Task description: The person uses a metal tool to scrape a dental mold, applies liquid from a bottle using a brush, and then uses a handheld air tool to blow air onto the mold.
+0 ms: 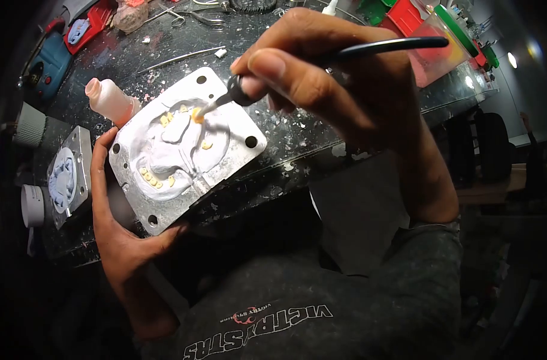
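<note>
A metal flask half [225, 171] filled with pale plaster lies tilted near the bench's front edge, with several yellowish teeth [150, 178] set in the mould. My left hand [114, 222] grips its left and lower edges, fingers partly hidden behind it. Above the flask, my right hand [309, 84] pinches a thin dark-handled brush [381, 47]. The brush's tip reaches an orange-yellow spot [197, 115] at the upper part of the mould; whether it touches is hard to tell.
A pinkish bottle [111, 101] stands behind the flask. Left of it is a second flask half [69, 177], with white cups [32, 205] beyond. Metal tools [180, 59] lie at the back. A green-lidded container [441, 51] sits back right, a blue device [48, 69] back left.
</note>
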